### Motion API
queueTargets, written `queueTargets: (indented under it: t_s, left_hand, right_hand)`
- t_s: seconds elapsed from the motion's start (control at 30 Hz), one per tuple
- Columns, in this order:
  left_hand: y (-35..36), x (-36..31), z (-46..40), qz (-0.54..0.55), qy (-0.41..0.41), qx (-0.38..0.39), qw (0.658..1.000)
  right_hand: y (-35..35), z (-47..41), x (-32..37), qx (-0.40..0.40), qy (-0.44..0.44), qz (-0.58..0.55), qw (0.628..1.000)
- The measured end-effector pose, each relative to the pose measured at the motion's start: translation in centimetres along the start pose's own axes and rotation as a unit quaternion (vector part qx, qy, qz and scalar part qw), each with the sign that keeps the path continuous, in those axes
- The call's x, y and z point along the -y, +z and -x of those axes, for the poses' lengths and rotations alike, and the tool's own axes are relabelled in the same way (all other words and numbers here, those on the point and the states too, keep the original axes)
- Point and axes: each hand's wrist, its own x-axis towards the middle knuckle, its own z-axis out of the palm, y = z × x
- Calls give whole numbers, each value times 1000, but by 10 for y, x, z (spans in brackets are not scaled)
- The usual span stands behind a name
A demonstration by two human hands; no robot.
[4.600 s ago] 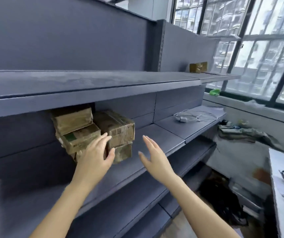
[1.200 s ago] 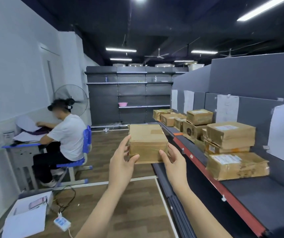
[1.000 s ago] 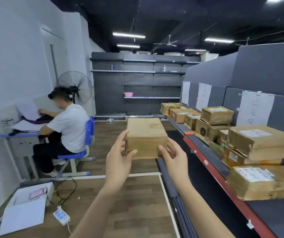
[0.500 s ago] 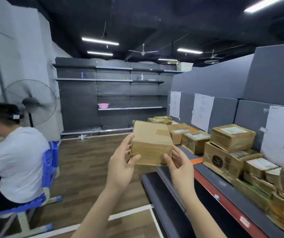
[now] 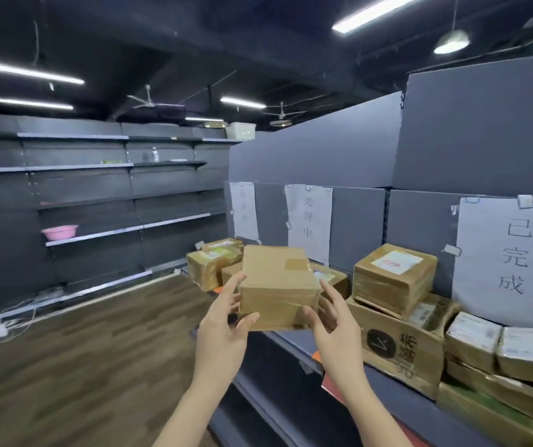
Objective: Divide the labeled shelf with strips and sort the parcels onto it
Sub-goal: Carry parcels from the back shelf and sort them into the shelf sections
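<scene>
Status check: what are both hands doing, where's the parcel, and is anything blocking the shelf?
Left hand and right hand both gripping parcel. Parcel held up, off the shelf. Stacked boxes crowd the shelf ahead.

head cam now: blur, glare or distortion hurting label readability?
Head view: the nearest paper sign reads sharply; the farthest sign is washed out and illegible. Ceiling tube lights blow out without glaring on the held parcel. Wide-angle bending curves the shelf edges; parcels at lower right look smeared.

parcel (image 5: 278,287): carried from far shelf | now nearer labeled shelf (image 5: 294,345)
</scene>
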Motion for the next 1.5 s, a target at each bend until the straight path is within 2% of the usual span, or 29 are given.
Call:
queueTargets:
  t_s: [0.27, 0.53, 0.77, 0.93, 1.03, 1.2, 1.27, 1.33, 1.4, 1.5]
  left_hand:
    - [58, 45, -147, 42, 49, 84, 994]
    - [121, 65, -213, 122, 62, 190, 972]
    - [152, 77, -260, 143, 106, 262, 948]
    - [161, 81, -272, 120, 174, 288, 934]
    - [167, 84, -270, 138, 220, 272, 927]
    - [175, 69, -258, 319, 128, 251, 905]
    - [177, 61, -251, 389, 81, 270, 877]
    - [176, 54, -248, 421, 73, 311, 849]
    - [175, 50, -248, 395, 99, 322, 854]
    - [176, 52, -251, 326, 157, 295, 884]
  right_hand:
    - [12, -122, -43, -94, -14, 82, 992]
    - [-3, -168, -58, -185, -16, 166, 968]
    - [1, -189, -60, -234, -11, 289, 928]
    - [3, -192, -52, -245, 9, 324, 914]
    - [-1, -188, -52, -283, 12, 326, 902]
    - [-4, -181, -54, -359, -4, 265, 895]
    - [-4, -179, -53, -379, -13, 221, 898]
    - [-1, -177, -51, -384, -13, 176, 907]
    - [-3, -173, -51, -370, 2, 178, 912]
    - [-6, -174, -47, -332, 32, 302, 893]
